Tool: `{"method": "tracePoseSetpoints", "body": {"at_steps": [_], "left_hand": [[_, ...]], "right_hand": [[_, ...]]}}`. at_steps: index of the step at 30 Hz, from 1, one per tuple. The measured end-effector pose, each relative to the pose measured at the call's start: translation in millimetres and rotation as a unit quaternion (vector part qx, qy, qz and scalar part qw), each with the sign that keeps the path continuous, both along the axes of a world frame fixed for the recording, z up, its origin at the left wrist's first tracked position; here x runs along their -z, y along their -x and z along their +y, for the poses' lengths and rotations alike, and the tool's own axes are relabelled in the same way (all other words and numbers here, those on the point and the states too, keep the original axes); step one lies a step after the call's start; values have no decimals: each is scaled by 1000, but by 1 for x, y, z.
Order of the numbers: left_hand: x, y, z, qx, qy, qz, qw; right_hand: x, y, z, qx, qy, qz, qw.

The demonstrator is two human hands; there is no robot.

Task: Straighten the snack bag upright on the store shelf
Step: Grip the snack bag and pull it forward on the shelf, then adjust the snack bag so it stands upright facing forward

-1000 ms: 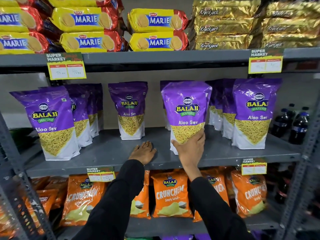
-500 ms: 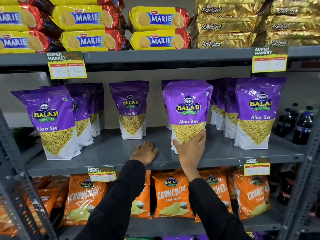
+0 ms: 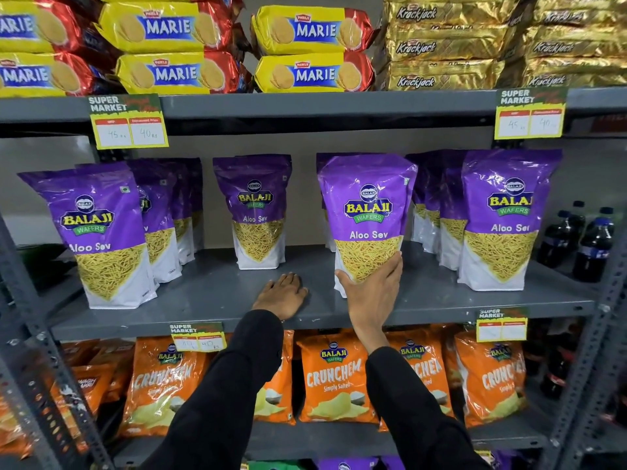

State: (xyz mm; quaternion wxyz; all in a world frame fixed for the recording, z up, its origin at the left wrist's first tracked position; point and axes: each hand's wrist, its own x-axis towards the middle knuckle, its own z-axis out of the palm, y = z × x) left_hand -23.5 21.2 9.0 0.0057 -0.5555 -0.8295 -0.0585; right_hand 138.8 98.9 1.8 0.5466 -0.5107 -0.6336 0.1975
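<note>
A purple Balaji Aloo Sev snack bag [image 3: 368, 212] stands nearly upright on the grey middle shelf [image 3: 217, 293], right of centre. My right hand [image 3: 371, 286] cups its lower front, thumb on the left edge and fingers on the right edge. My left hand [image 3: 281, 295] rests flat, palm down, on the bare shelf to the left of the bag, holding nothing. Both arms wear black sleeves.
More purple Aloo Sev bags stand at left [image 3: 98, 232], centre back [image 3: 256, 212] and right [image 3: 502, 218]. Dark soda bottles [image 3: 590, 242] stand at far right. Marie and Krackjack packs fill the shelf above; orange Crunchem bags [image 3: 334, 381] the shelf below. Price tags hang on shelf edges.
The held bag has tipped slightly to a straighter stance under my right hand. My left hand has stayed flat on the shelf.
</note>
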Motion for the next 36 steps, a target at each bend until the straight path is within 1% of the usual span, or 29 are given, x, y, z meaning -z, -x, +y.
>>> {"method": "tracePoseSetpoints", "body": {"at_steps": [8,10,12,14,17,19,21,22,24,28,32,36], "left_hand": [[1,2,-1,-2,2,-3,1000],[0,0,-3,-8,-14,-22,1000],[0,-1,-7,-16,-55,-49,997],[1,-2,-15,-28,-108,-74,991],[10,-2,-37,-29,-172,-75,982],[18,5,-57,-27,-185,-68,980],[24,21,-77,-31,-179,-59,982],[25,32,-87,-38,-178,-60,981],[22,58,-103,-54,-177,-65,981],[7,114,-125,-76,-155,-81,982],[-2,153,-133,-58,-111,-72,990],[-4,167,-131,-39,-67,-30,997]], "right_hand": [[2,0,2,-11,-8,3,1000],[2,-2,1,-22,-2,2,1000],[3,-5,-4,-41,-7,9,999],[11,-8,-14,-51,-36,37,997],[29,-10,-42,-63,-115,94,987],[40,-3,-61,-100,-183,95,973],[42,13,-76,-164,-225,76,958],[38,23,-81,-199,-222,67,952],[24,50,-88,-258,-178,50,948],[-8,120,-82,-294,-54,22,954],[-36,184,-61,-266,49,-21,962],[-48,223,-46,-199,70,-44,977]]}}
